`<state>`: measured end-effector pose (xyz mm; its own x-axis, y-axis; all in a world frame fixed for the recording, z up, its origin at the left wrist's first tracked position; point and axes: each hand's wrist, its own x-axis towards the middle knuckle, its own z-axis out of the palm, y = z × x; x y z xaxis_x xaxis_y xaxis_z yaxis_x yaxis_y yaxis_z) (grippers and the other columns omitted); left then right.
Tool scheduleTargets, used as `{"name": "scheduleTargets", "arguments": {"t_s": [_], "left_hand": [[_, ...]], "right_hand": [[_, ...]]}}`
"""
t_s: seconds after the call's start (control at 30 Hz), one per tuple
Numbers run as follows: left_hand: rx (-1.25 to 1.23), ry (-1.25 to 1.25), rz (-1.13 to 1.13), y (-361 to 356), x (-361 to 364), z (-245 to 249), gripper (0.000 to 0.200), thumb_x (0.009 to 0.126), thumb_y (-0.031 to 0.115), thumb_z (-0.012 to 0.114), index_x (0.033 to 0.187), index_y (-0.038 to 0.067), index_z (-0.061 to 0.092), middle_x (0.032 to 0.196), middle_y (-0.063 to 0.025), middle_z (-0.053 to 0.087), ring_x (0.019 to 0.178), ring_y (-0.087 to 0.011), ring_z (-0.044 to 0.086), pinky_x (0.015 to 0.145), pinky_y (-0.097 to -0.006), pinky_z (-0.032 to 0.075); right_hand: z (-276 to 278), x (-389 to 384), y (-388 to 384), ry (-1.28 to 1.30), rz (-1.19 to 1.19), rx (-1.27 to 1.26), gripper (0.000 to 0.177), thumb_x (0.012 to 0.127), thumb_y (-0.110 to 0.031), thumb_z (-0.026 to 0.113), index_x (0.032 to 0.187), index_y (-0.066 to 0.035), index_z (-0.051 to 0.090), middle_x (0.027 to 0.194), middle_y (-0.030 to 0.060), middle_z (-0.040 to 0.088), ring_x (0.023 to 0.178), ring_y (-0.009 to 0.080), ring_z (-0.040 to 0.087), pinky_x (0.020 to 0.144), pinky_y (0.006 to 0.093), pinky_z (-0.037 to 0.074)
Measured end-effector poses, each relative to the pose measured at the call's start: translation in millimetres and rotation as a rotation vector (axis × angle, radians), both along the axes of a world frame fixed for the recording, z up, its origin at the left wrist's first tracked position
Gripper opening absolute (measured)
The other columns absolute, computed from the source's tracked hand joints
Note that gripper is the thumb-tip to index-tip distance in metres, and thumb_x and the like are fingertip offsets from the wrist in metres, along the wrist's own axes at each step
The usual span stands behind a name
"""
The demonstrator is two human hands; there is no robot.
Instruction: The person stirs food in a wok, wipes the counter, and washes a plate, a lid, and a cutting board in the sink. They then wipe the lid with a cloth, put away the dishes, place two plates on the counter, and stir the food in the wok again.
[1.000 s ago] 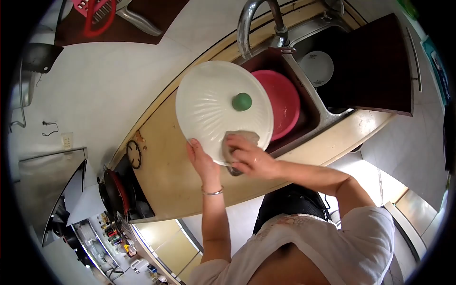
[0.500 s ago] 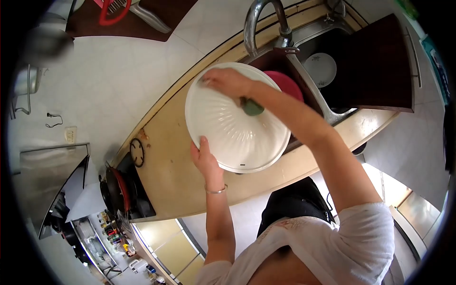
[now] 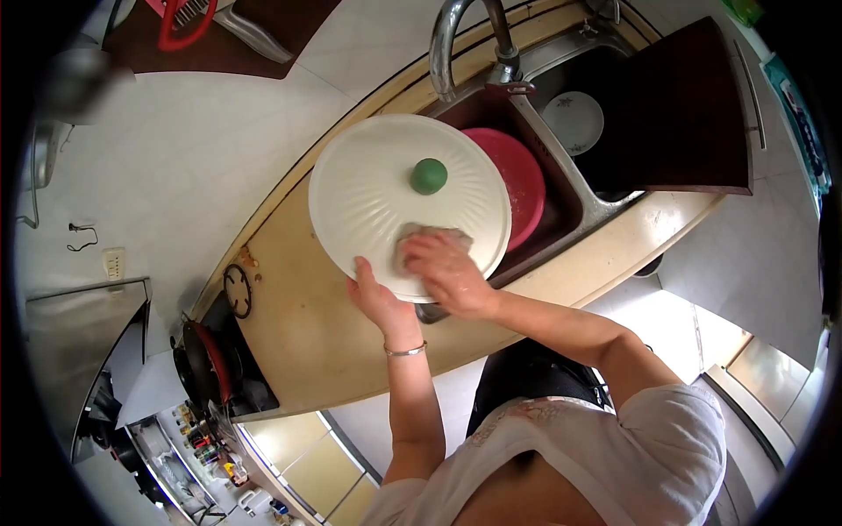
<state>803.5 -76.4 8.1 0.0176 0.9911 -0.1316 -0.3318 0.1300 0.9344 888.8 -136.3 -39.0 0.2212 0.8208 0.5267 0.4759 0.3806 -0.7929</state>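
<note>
A large round white lid [image 3: 377, 184] with molded ridges and a green knob [image 3: 430, 176] is held up over the counter beside the sink. My left hand [image 3: 383, 302] grips its near rim, thumb on the top face and the other fingers hidden beneath. With my right hand [image 3: 447, 272] I press a greyish cloth [image 3: 410, 241] against the lid's near part, below the knob. The cloth is bunched under my fingers. Partly behind the lid, a pink basin [image 3: 522, 188] sits in the left sink bowl.
A chrome faucet [image 3: 445, 53] arches above the sink. In the other bowl lies a white dish [image 3: 573, 123], next to a dark board [image 3: 675, 114]. A black ring [image 3: 237, 291] rests on the beige counter [image 3: 303, 342], near pans [image 3: 206, 364] at the left.
My right hand has swept with the cloth from the lid's far edge to its near part, uncovering the green knob. My left hand keeps hold of the rim.
</note>
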Motion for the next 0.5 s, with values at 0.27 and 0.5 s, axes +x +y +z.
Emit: {"name": "scheduleTargets", "arguments": {"t_s": [0.27, 0.5], "left_hand": [[0.045, 0.099, -0.057, 6, -15, -7, 0.03, 0.086, 0.016, 0.043, 0.11, -0.003, 0.042, 0.108, -0.0103, 0.049, 0.094, -0.0172, 0.049, 0.081, -0.0291, 0.04], [0.05, 0.064, -0.087, 4, -25, 11, 0.032, 0.083, 0.012, 0.046, 0.111, -0.003, 0.041, 0.107, -0.0107, 0.049, 0.094, -0.0174, 0.049, 0.081, -0.0291, 0.04]], "right_hand": [[30, 24, 104, -0.176, 0.299, 0.103, 0.018, 0.073, -0.006, 0.048, 0.091, -0.004, 0.049, 0.104, 0.0109, 0.049, 0.098, 0.0294, 0.046, 0.081, 0.0381, 0.037], [16, 110, 135, -0.064, 0.267, -0.208, 0.031, 0.083, -0.016, 0.041, 0.113, -0.006, 0.044, 0.111, 0.0134, 0.049, 0.102, 0.0257, 0.047, 0.087, 0.0305, 0.036]]}}
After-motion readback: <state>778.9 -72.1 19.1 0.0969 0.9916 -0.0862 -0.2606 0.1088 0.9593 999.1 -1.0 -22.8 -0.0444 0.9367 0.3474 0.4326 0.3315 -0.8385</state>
